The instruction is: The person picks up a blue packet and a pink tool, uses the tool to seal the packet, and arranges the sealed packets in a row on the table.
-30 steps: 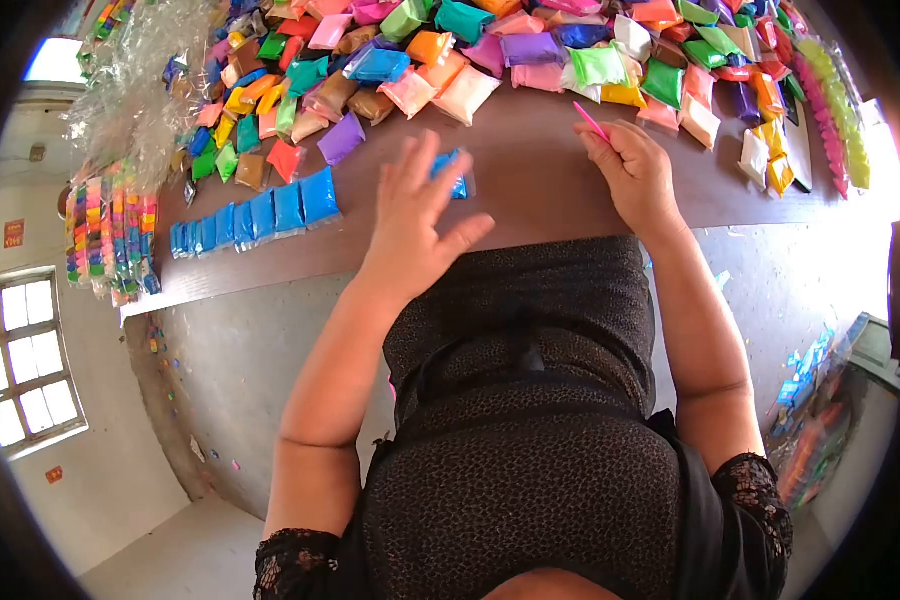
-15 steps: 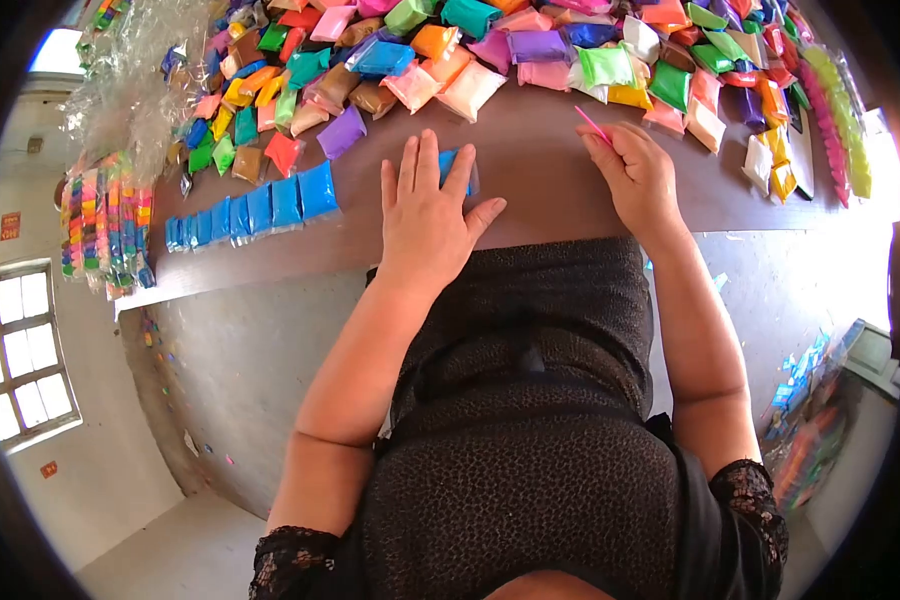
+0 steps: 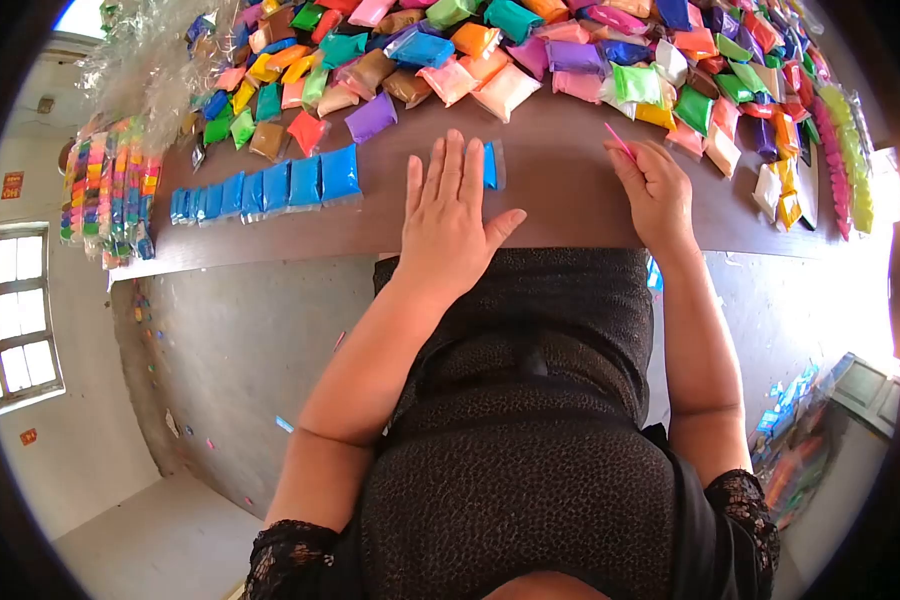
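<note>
My left hand (image 3: 446, 220) lies flat over a blue packet (image 3: 491, 165), its fingers stretched out and covering most of it; only the packet's right end shows beside the fingers. In my right hand (image 3: 654, 195), near the table's front edge, a thin pink stick (image 3: 620, 141) is pinched between thumb and fingers, its tip pointing up and left. Left of my left hand, a row of blue packets (image 3: 305, 181) lies side by side, growing larger toward the right.
A heap of coloured packets (image 3: 573, 58) covers the back of the brown table (image 3: 560, 200). Clear plastic bags (image 3: 140, 60) and stacked multicoloured strips (image 3: 110, 190) are at the left. Pink and green strips (image 3: 845, 160) lie at the far right.
The view has shifted slightly, so the table's contents appear further right. My left hand's fingers are closer together and hide more of the blue packet. My right hand keeps the pink stick.
</note>
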### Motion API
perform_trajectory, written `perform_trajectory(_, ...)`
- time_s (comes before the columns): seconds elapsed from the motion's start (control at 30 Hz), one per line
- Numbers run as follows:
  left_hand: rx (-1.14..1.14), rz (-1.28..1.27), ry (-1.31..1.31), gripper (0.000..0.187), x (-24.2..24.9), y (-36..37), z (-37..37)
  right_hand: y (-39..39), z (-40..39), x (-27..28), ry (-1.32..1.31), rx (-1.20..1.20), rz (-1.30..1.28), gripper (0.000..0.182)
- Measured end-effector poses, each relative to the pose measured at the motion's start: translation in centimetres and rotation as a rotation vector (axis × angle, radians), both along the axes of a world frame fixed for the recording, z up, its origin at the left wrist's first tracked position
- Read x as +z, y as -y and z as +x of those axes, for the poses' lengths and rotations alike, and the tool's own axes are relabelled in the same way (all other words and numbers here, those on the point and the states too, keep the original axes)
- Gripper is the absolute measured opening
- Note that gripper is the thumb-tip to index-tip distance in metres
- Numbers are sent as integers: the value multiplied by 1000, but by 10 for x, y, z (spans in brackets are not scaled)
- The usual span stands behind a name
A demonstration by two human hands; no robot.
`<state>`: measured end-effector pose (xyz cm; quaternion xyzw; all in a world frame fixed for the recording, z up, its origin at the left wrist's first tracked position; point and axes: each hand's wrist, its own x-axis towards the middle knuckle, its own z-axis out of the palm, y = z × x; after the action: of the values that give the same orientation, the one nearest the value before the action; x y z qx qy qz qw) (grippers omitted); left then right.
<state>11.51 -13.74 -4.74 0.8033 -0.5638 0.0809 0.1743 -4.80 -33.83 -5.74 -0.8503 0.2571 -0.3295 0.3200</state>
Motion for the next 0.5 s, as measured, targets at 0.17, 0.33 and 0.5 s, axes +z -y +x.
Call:
perform_trajectory(0.17,-40,117,-60,83,-6,-4,6,0,0,0,-12,-3,2,18)
perform_trajectory(0.33,18,47,15,85,6,-1,7,1,-1,-1,-60,-6,-45,19)
perform_trajectory(0.5,24,62,0,88,-9,3,-2,0,1,1,-39,-26,-15,19)
